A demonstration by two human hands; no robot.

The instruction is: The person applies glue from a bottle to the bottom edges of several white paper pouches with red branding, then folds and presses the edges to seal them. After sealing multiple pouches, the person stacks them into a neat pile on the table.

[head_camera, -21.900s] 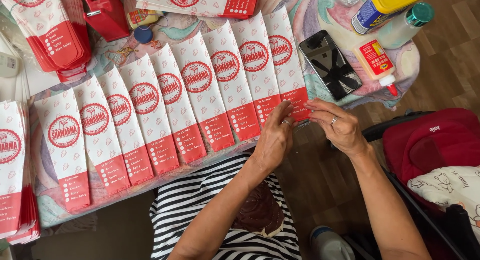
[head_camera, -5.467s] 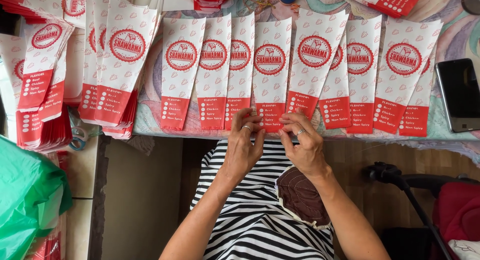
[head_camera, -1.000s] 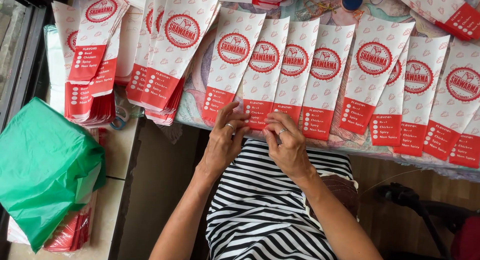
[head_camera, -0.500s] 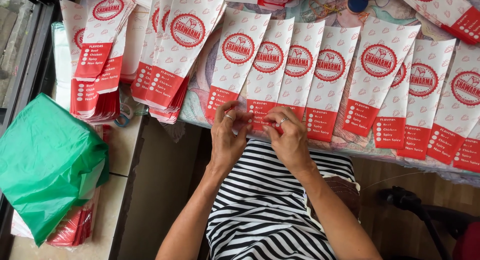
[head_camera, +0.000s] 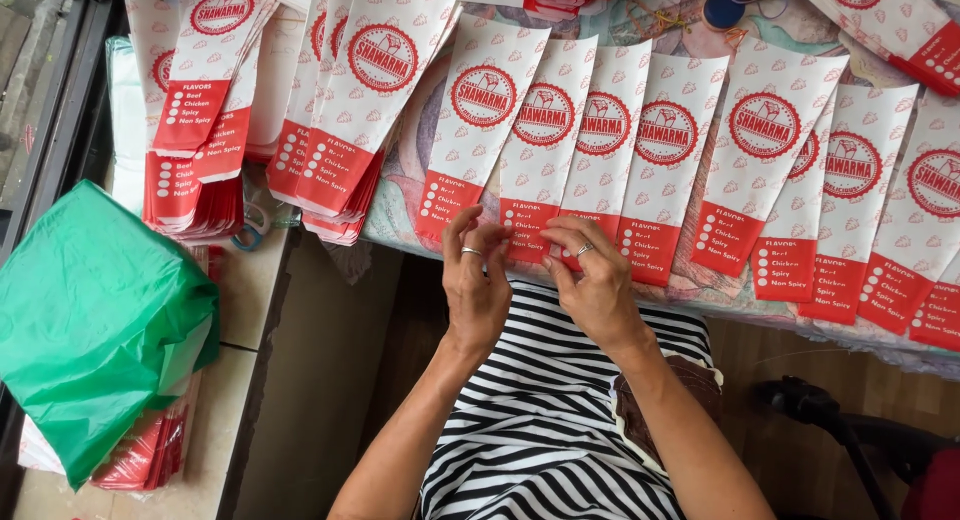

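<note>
Plastic, bright green, fills the far left: a bag (head_camera: 95, 325) slumped on a tiled ledge, with a flat bundle of red-and-white sleeves (head_camera: 150, 450) poking out beneath it. Above and to its right, 2 fanned stacks of paper food sleeves (head_camera: 205, 100) hang over the ledge, red ends down.

Next comes the overlapping row of paper sleeves (head_camera: 690, 170) laid along the table edge (head_camera: 840, 330), each white with a round red emblem and a red band at the near end. Their long axes run away from the person, tilted a little to the right at the top, so the red bands point back toward the striped shirt (head_camera: 540, 420).

The left hand (head_camera: 475, 285) is at the near end of the second sleeve (head_camera: 535, 150) in the row, fingers loosely curled, a ring showing, thumb and fingertips gathered at the red band. The right hand (head_camera: 598, 290), also ringed, sits just beside it, its fingertips on the same red edge where this sleeve meets the third sleeve (head_camera: 600, 145). Both hands seem to pinch at that lower edge; the exact grip is hidden by the fingers. The sleeve lies straight ahead of both hands, with the left hand slightly nearer its centre line.

Farther right the row runs on to the frame edge, above a dark chair part (head_camera: 820, 410).
</note>
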